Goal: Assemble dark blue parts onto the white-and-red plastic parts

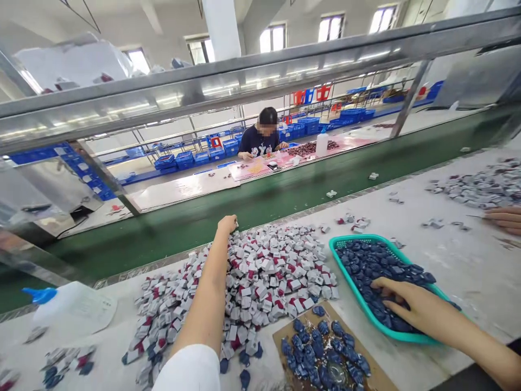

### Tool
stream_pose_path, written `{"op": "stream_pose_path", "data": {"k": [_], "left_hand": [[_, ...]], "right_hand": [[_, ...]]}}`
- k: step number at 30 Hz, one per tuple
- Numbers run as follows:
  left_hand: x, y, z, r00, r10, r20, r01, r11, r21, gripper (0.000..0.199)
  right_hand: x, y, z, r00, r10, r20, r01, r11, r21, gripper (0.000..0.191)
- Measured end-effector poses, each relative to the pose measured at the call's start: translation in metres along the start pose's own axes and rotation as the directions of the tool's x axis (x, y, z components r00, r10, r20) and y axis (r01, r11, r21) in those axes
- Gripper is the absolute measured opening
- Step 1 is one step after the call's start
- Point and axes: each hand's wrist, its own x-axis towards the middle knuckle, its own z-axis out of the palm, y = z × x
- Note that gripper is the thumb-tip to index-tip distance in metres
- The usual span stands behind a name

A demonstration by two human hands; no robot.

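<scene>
Left hand point(227, 224) curled at white-red pile point(268, 277), grip unclear; right hand point(407, 307) open on blue pieces point(366, 266) in teal basket point(358, 239).

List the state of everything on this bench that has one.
Left hand: curled, at the far edge of the pile.
Right hand: fingers extended, resting on the blue pieces.
Teal plastic basket: full of dark blue pieces.
Red-and-white pieces: loosely heaped.
Cardboard sheet: partly covered with blue pieces.
White squeeze bottle: lying on its side.
</scene>
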Motion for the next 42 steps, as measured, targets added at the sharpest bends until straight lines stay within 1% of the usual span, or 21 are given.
{"op": "stream_pose_path", "data": {"k": [1, 4, 7, 9, 12, 15, 17, 19, 20, 23, 25, 27, 30, 33, 36, 39, 42], "left_hand": [[-0.001, -0.003, -0.002, 1.0, -0.026, 0.006, 0.026, 1.0, -0.011, 0.033], [-0.009, -0.005, -0.014, 0.995, -0.104, -0.006, 0.103, 0.992, -0.074, 0.028], [-0.03, -0.004, -0.029, 0.987, -0.157, -0.027, 0.149, 0.969, -0.198, 0.022], [-0.056, -0.003, -0.037, 0.984, -0.174, -0.042, 0.152, 0.935, -0.32, 0.024], [-0.115, -0.004, -0.04, 0.972, -0.217, -0.09, 0.142, 0.847, -0.512, 0.036], [-0.186, -0.002, -0.03, 0.945, -0.299, -0.131, 0.143, 0.739, -0.659, 0.049], [-0.232, 0.003, -0.017, 0.921, -0.372, -0.114, 0.153, 0.615, -0.773, 0.053], [-0.273, 0.012, 0.001, 0.9, -0.432, -0.06, 0.171, 0.477, -0.862, 0.052], [-0.291, 0.017, 0.011, 0.892, -0.452, -0.025, 0.189, 0.423, -0.886, 0.051], [-0.33, 0.032, 0.041, 0.875, -0.473, 0.103, 0.28, 0.32, -0.905, 0.05], [-0.344, 0.04, 0.058, 0.863, -0.459, 0.211, 0.357, 0.257, -0.898, 0.051], [-0.35, 0.045, 0.071, 0.853, -0.431, 0.296, 0.414, 0.212, -0.885, 0.049], [-0.351, 0.049, 0.083, 0.846, -0.387, 0.368, 0.463, 0.188, -0.866, 0.048], [-0.348, 0.05, 0.093, 0.84, -0.368, 0.399, 0.489, 0.193, -0.851, 0.053], [-0.345, 0.049, 0.1, 0.838, -0.374, 0.397, 0.492, 0.205, -0.846, 0.055], [-0.345, 0.048, 0.102, 0.84, -0.38, 0.386, 0.485, 0.208, -0.85, 0.055], [-0.346, 0.046, 0.101, 0.846, -0.366, 0.388, 0.481, 0.209, -0.852, 0.054]], "right_hand": [[0.002, -0.002, -0.002, 0.999, -0.029, 0.017, 0.029, 0.999, 0.019, 0.028], [0.012, -0.004, -0.014, 0.987, -0.106, 0.124, 0.095, 0.991, 0.092, 0.023], [0.02, -0.001, -0.027, 0.969, -0.17, 0.18, 0.147, 0.98, 0.133, 0.018], [0.019, 0.003, -0.035, 0.957, -0.194, 0.217, 0.162, 0.974, 0.158, 0.018], [0.011, 0.009, -0.046, 0.932, -0.21, 0.295, 0.16, 0.97, 0.185, 0.024], [0.008, 0.011, -0.051, 0.907, -0.201, 0.371, 0.145, 0.974, 0.176, 0.024], [0.01, 0.009, -0.051, 0.903, -0.173, 0.392, 0.131, 0.983, 0.132, 0.016], [0.016, 0.006, -0.048, 0.906, -0.151, 0.395, 0.125, 0.988, 0.091, 0.011], [0.019, 0.004, -0.046, 0.906, -0.148, 0.397, 0.127, 0.989, 0.08, 0.012], [0.025, -0.001, -0.042, 0.896, -0.161, 0.414, 0.134, 0.987, 0.094, 0.02], [0.024, -0.004, -0.042, 0.897, -0.161, 0.413, 0.126, 0.986, 0.109, 0.029], [0.021, -0.007, -0.044, 0.904, -0.148, 0.4, 0.111, 0.987, 0.113, 0.032], [0.013, -0.01, -0.049, 0.92, -0.116, 0.375, 0.079, 0.99, 0.114, 0.034], [0.008, -0.013, -0.053, 0.933, -0.09, 0.347, 0.047, 0.99, 0.13, 0.035], [0.007, -0.013, -0.054, 0.932, -0.113, 0.345, 0.056, 0.984, 0.171, 0.032], [0.008, -0.012, -0.053, 0.923, -0.141, 0.359, 0.077, 0.979, 0.188, 0.029], [0.008, -0.011, -0.052, 0.915, -0.122, 0.384, 0.065, 0.985, 0.158, 0.034]]}}
